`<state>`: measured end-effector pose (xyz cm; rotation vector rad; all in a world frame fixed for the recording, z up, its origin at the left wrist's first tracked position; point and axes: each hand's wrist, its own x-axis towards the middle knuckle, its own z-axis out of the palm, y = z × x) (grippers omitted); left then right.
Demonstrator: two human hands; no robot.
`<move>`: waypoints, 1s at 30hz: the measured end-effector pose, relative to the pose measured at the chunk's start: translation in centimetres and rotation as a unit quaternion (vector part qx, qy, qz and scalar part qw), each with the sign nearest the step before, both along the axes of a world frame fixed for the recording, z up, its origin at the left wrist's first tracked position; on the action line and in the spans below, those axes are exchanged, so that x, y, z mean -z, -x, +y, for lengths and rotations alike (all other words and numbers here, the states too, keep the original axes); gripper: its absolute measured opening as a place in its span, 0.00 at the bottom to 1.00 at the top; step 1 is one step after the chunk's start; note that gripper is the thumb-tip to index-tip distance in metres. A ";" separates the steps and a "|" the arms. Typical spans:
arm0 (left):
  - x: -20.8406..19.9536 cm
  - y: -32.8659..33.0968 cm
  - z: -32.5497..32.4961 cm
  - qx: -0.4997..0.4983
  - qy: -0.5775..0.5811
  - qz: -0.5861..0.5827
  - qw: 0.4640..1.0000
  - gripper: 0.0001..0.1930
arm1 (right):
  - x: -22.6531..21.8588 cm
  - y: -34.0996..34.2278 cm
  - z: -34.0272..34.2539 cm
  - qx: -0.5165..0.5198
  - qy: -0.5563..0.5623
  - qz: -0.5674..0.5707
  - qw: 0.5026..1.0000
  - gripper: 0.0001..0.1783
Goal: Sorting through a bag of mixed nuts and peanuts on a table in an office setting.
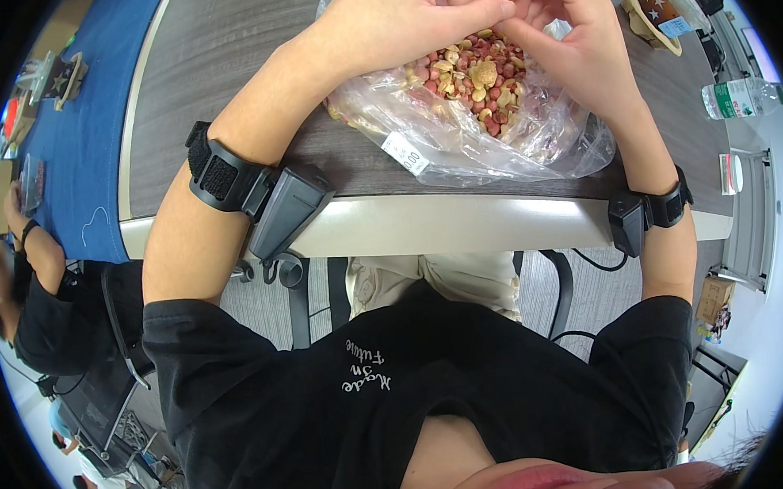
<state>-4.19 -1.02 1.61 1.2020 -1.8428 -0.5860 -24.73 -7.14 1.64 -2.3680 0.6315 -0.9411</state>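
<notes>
A clear plastic bag (pixel 444 153) with a white label lies spread on the table, holding red-skinned and pale peanuts (pixel 480 80) among loose skins. Above its far part, both of my hands meet at the fingertips. My left hand (pixel 433 19) has its thumb stretched toward the right one, with its fingers curled at the top edge of the picture. My right hand (pixel 575 36) is curled, thumb and fingers drawn together. Both look closed in a pinch; whatever sits between the fingertips is too small and partly hidden to name.
The grey wood-grain table (pixel 214 77) has a pale front edge (pixel 426 225) close to my body. At the right stand a brown star-patterned container (pixel 658 9), a plastic bottle (pixel 742 99) and a small white-lidded jar (pixel 731 173). Another person's arm (pixel 45 254) rests by a blue-covered table (pixel 106 127) at left.
</notes>
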 end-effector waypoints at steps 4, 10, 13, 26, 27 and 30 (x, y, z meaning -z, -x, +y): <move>-0.6 0.1 0.2 -0.004 -0.027 -0.017 0.999 0.10 | 0.2 0.0 0.1 -0.020 -0.005 -0.022 1.000 0.10; 0.0 -0.2 -0.2 -0.002 0.011 -0.024 1.000 0.11 | 0.1 0.0 -0.1 -0.023 0.012 -0.019 0.999 0.10; 0.6 -0.2 -0.3 0.021 -0.006 0.006 1.000 0.10 | -0.2 0.1 0.2 -0.002 0.007 -0.004 1.000 0.08; 0.9 -0.6 -0.6 0.063 -0.013 0.037 0.997 0.09 | -0.3 -0.2 0.5 0.008 0.045 -0.030 0.998 0.08; 1.3 -0.7 -0.9 0.063 -0.010 0.036 0.997 0.09 | -0.3 -0.2 0.3 0.008 0.047 -0.031 0.998 0.08; 1.4 -0.9 -1.2 0.087 0.065 0.010 0.994 0.08 | -0.2 0.1 -0.2 -0.021 0.066 -0.046 0.997 0.08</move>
